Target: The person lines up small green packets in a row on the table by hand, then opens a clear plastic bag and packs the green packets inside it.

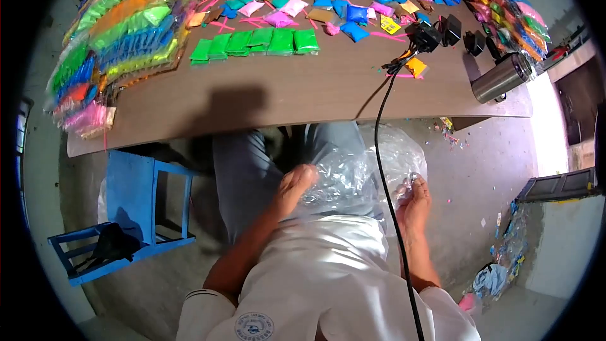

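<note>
Clear plastic bags (344,173) lie crumpled over my lap, below the table's front edge. My left hand (298,180) is closed on the left side of the plastic. At the right side, my right hand (415,194) pinches an edge of the same clear plastic. Several green packets (259,42) stand in a row on the brown table (303,91), beyond both hands. A black cable (380,145) hangs from the table and passes between my hands, in front of the plastic.
Stacks of bagged colourful packets (136,22) fill the table's left end. Loose packets (355,14) spread across its back. A steel flask (502,79) lies at the right near black adapters (425,36). A blue chair (130,196) stands left of my legs.
</note>
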Demonstrator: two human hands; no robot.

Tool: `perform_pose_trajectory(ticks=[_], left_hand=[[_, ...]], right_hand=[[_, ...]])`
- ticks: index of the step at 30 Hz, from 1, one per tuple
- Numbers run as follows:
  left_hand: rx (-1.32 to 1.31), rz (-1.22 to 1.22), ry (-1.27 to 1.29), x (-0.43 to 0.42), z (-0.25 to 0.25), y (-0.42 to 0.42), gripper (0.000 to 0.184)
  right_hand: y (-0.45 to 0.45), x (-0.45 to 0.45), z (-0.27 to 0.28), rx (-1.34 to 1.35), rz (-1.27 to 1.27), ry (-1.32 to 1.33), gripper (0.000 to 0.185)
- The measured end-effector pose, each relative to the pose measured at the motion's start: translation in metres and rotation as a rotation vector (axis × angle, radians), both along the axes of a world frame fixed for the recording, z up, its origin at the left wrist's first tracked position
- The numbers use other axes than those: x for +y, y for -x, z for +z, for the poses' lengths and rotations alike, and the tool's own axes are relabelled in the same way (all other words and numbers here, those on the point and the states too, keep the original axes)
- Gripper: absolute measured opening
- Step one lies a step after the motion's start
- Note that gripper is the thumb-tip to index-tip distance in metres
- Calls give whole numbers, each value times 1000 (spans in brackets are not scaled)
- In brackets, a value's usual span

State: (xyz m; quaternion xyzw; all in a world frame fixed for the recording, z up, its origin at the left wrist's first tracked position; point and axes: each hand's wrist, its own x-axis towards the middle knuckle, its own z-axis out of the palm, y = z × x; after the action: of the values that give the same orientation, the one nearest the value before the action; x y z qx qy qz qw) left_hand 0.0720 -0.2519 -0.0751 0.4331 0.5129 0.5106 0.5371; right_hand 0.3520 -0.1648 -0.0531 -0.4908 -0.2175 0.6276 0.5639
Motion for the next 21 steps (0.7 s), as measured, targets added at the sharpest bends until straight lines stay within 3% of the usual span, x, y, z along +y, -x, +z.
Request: perform_pose_trajectory(ticks=[2, 4, 5, 8, 14, 16, 18, 21], left_hand=[[68, 69, 58, -5, 14, 3, 41], [345, -14, 156, -13, 6, 17, 33], [364, 66, 119, -19, -10, 20, 29], [182, 196, 99, -34, -1, 26, 30], [61, 475, 129, -60, 6, 56, 34], [29, 599, 159, -62, 18, 72, 39], [77, 565, 64, -63, 21, 87, 41], [89, 592, -29, -59, 28, 96, 40]], right_hand=[[19, -2, 16, 62, 25, 19, 13], [32, 0, 19, 129, 43, 10, 13], [39, 0, 22, 130, 52, 10, 13], [54, -1, 29, 107, 127, -48, 16], [73, -7, 27, -391, 347, -313, 23], [69, -3, 11, -385, 412, -295, 20], [72, -4, 8, -296, 435, -277, 15], [80, -4, 10, -95, 410, -69, 14]])
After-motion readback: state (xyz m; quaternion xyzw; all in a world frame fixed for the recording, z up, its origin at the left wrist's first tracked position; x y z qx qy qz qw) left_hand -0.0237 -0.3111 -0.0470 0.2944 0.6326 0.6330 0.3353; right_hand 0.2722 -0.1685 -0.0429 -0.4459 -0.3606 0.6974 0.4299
